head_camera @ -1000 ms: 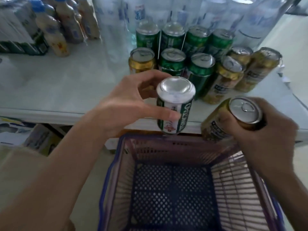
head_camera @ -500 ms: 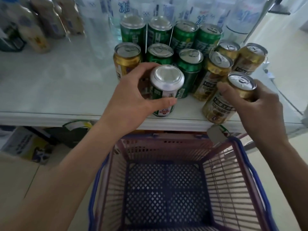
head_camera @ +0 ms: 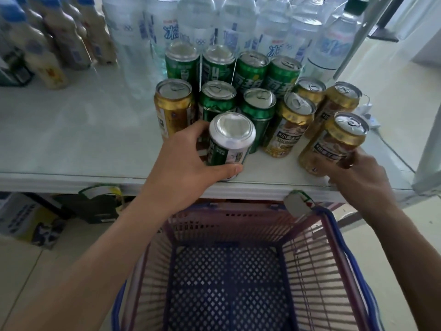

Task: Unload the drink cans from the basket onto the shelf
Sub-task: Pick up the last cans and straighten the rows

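My left hand (head_camera: 183, 163) grips a green and white can (head_camera: 228, 144) that stands on the white shelf (head_camera: 78, 139), near its front edge. My right hand (head_camera: 358, 173) holds a gold can (head_camera: 334, 144) from below, tilted, at the shelf's front right. Behind them stand several green and gold cans (head_camera: 259, 111) in a tight group. The purple basket (head_camera: 310, 271) sits below the shelf edge with no cans showing on its blue mesh floor.
Clear water bottles (head_camera: 214, 27) line the back of the shelf, and cream-coloured bottles (head_camera: 45, 48) stand at the back left. A metal post (head_camera: 427, 149) rises at the shelf's right end. Boxes (head_camera: 26, 218) lie under the shelf on the left.
Both hands moved forward from above the basket onto the shelf. The green and white can came down beside the group, and the gold can reached the front right.
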### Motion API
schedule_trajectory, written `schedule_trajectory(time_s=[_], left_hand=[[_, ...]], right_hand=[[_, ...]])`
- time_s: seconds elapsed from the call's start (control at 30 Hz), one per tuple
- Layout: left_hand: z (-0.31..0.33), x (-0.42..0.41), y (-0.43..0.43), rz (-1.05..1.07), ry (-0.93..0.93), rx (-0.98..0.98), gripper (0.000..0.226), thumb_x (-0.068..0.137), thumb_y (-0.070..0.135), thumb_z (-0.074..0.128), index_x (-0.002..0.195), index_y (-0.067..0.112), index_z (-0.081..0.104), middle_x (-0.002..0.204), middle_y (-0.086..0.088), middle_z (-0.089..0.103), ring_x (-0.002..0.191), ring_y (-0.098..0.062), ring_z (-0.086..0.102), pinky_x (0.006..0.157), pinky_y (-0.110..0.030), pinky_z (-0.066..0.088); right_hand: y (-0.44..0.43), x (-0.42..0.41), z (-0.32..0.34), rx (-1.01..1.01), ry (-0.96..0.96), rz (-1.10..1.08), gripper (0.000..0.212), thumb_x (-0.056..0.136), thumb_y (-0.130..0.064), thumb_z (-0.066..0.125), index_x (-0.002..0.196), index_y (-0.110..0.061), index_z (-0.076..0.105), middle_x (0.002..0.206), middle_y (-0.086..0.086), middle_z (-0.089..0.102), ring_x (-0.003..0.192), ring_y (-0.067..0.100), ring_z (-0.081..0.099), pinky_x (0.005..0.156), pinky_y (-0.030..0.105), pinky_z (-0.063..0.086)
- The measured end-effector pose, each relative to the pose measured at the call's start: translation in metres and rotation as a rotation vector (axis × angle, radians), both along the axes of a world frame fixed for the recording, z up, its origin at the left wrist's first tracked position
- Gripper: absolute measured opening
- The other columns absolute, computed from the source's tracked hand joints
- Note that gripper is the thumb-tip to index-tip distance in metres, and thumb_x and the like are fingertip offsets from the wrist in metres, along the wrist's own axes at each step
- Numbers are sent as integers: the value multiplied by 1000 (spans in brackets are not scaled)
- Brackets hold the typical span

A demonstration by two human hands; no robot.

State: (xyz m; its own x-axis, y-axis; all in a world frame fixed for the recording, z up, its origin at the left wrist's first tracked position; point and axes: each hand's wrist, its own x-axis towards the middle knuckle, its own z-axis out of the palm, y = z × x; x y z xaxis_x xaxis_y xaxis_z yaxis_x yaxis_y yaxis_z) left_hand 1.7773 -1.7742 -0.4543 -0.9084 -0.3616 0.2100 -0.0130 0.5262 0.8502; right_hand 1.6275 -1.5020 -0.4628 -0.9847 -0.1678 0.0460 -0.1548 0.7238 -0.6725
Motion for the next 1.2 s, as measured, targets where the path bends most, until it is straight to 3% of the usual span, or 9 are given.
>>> schedule_trajectory(time_s=[0.3,0.4,0.5,0.73,0.83,0.9,0.93,1.03,1.2], left_hand=[[-2,-6,16,39,14,78,61,61,51,92,115,42,65,103,33,70,98,19,63,78,-3,51],[-3,-9,21,9,19,254,56,57,47,94,107,36,72,100,31,74,94,14,68,74,-4,52],[-3,-11,29,-44,-17,483,62,55,44,96,112,34,73,105,21,77,98,1,73,80,-20,61],[3,-12,47,-127,-83,739,63,58,33,96,115,30,68,108,4,79,97,-19,78,78,-32,63],[3,-11,53,-109,-93,830,69,60,30,95,120,21,62,110,-2,78,98,-24,78,79,-37,64],[2,-12,59,-112,-88,941,72,64,26,93,126,14,59,113,-7,77,100,-27,77,81,-40,63],[1,-14,63,-122,-81,1014,70,69,23,91,129,11,57,116,-10,77,102,-30,76,83,-42,63],[-1,-20,73,-152,-37,1201,60,83,22,82,136,11,55,122,-12,74,108,-33,74,88,-44,61],[-3,-28,80,-179,-28,1266,61,87,41,77,138,13,58,127,-9,72,115,-28,71,92,-39,59]], right_hand=[[-4,-7,-9,103,15,162,49,96,-60,54,125,-21,65,103,2,69,89,21,64,69,32,41],[-7,-9,-10,154,21,174,49,100,-56,51,130,-18,61,109,6,62,99,27,61,80,34,41],[-6,-7,-11,157,17,209,52,101,-52,54,142,-21,47,118,5,57,107,25,57,92,40,48],[-2,1,2,72,-3,145,60,97,-49,62,148,-20,45,130,1,61,104,23,66,88,39,51],[0,18,13,76,144,-38,50,91,-50,71,124,-16,53,106,2,66,94,21,67,73,34,51],[5,27,21,-67,50,45,40,90,-55,69,107,-20,60,87,-3,72,77,13,69,63,28,49],[4,33,26,-201,-136,163,42,91,-60,65,106,-21,65,85,-1,76,71,12,71,60,28,52],[-5,49,33,-536,-616,364,67,83,-74,51,112,-17,72,98,16,79,73,25,75,58,28,57],[-9,53,36,-727,-500,306,85,68,-69,78,129,-15,55,98,20,79,71,23,73,59,26,58]])
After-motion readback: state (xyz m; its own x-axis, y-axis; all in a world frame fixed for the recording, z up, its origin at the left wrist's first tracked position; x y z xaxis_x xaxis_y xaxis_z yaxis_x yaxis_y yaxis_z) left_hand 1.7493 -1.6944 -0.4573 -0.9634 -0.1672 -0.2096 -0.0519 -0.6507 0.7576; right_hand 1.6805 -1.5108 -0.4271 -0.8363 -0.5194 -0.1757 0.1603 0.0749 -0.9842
